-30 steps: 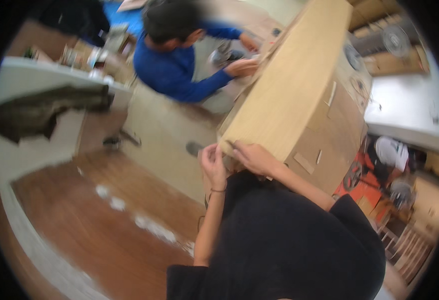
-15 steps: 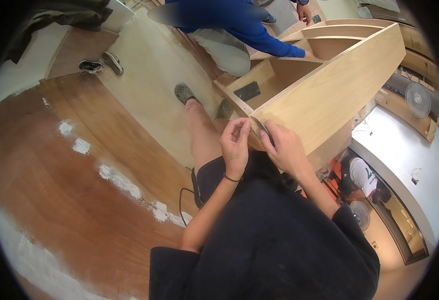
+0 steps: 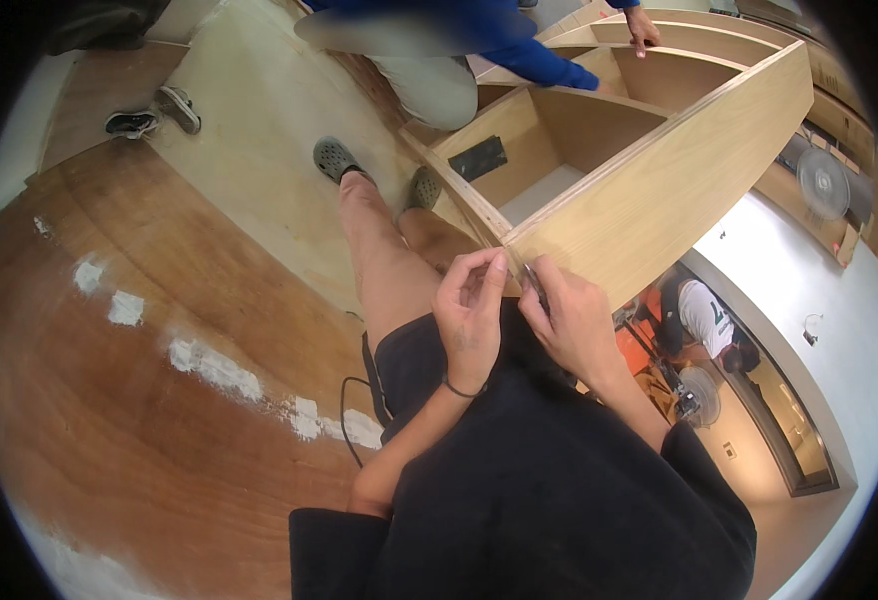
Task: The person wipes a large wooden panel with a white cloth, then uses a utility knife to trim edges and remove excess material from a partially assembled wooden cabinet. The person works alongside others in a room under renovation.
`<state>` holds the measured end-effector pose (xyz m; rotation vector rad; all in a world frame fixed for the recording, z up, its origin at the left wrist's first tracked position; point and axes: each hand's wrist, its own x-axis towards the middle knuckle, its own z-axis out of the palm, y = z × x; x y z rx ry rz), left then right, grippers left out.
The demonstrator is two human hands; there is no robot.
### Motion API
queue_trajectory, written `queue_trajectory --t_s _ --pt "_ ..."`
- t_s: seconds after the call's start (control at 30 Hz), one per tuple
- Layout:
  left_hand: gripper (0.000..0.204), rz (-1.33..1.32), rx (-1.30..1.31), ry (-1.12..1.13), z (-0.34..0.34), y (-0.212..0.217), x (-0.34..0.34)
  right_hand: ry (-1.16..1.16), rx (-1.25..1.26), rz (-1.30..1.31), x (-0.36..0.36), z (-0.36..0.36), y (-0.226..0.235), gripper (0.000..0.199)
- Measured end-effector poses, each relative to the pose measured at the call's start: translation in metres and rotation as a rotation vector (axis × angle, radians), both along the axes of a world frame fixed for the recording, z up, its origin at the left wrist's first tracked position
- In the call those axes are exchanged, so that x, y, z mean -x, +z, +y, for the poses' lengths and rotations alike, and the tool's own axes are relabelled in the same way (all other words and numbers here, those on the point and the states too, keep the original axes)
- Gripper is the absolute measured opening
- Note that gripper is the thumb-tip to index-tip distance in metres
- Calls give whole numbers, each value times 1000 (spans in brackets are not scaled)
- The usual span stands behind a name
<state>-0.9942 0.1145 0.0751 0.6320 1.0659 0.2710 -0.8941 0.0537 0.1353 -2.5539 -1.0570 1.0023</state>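
A pale plywood cabinet frame with open compartments lies in front of me, its near corner just above my hands. At that corner my left hand is closed, thumb and fingertips pinched together; whatever they pinch is too small to make out. My right hand, beside it, is wrapped round a slim dark tool that pokes out between thumb and forefinger. Most of the tool is hidden in the hand, so its exact kind does not show. A narrow gap separates the two hands.
Across the cabinet, a person in a blue sleeve has one hand on a divider. Another person in a white shirt bends at the right. A brown wooden panel with white patches lies left; shoes stand beyond. A fan is far right.
My hands have shifted slightly down from the cabinet corner, and a little apart. My view has moved somewhat. The blue-sleeved person's other hand has come down onto the cabinet.
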Motion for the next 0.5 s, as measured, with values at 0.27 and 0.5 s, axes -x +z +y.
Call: queue_trajectory --t_s 0.27,0.5 --pt "15 7 6 35 -3 5 -1 -30 35 -1 3 3 -1 10" --pt "15 26 19 18 0 10 -2 -19 66 5 3 8 3 10"
